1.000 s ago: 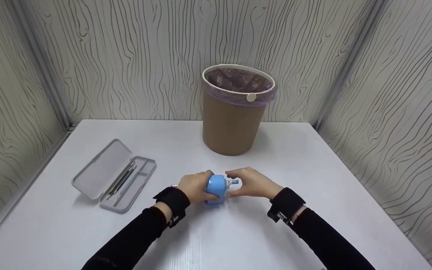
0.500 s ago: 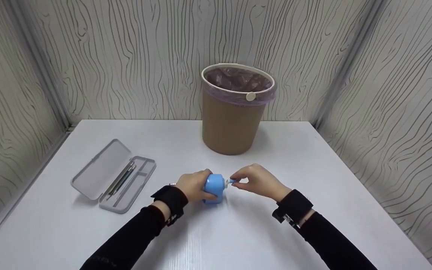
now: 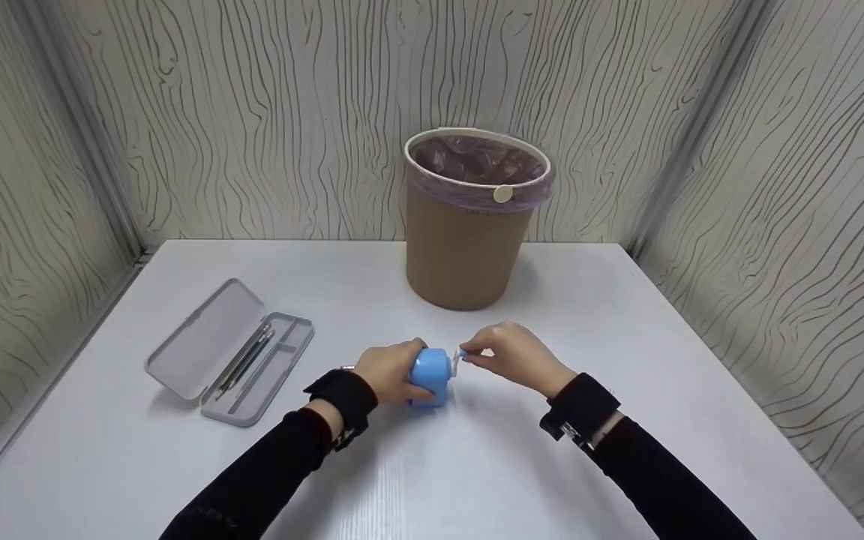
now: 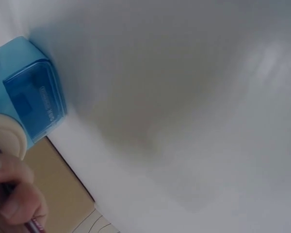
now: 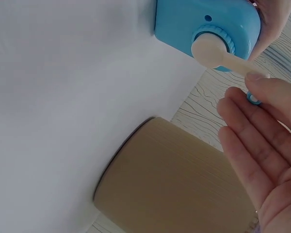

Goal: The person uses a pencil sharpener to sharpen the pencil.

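At the near middle of the worktop (image 3: 507, 487), the left hand (image 3: 388, 373) grips the sharpener (image 3: 429, 376); the right hand (image 3: 520, 358) pinches its crank (image 5: 238, 64). Best brace the body firmly, turn evenly, and hold the pencil (image 4: 35, 226) straight.

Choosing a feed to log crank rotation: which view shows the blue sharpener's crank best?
Right wrist: the cream crank appears large, nearly whole, though the right hand partly hides its blue knob. Head view shows it small; left wrist view shows another side of the blue sharpener, no crank.
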The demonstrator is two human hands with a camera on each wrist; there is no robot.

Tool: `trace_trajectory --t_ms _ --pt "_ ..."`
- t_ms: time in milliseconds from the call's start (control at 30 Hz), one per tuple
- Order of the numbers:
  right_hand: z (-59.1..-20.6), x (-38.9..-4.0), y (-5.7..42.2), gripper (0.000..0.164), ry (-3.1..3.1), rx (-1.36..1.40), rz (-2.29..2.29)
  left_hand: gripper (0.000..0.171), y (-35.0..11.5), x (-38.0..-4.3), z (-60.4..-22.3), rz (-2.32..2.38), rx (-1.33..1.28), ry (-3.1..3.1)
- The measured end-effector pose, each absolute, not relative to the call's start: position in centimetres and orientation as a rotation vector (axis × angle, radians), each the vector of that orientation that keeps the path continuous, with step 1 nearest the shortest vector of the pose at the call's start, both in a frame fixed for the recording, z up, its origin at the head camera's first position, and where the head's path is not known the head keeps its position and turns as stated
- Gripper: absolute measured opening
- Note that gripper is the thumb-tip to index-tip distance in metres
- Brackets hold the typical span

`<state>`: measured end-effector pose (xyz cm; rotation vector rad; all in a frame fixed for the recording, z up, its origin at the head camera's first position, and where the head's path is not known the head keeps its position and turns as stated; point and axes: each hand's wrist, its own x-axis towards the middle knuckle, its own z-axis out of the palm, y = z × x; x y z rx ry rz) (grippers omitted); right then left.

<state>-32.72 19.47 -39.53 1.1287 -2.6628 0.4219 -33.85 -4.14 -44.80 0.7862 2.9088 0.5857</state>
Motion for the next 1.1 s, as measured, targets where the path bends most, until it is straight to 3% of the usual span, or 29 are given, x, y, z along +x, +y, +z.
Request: trace_trajectory --t_ms 1100 --pt "-42.5 -36.0 17.4 0.007 -2.673 0.926 0.189 0.064 -4.2 -33.7 -45.2 0.589 0.861 2.971"
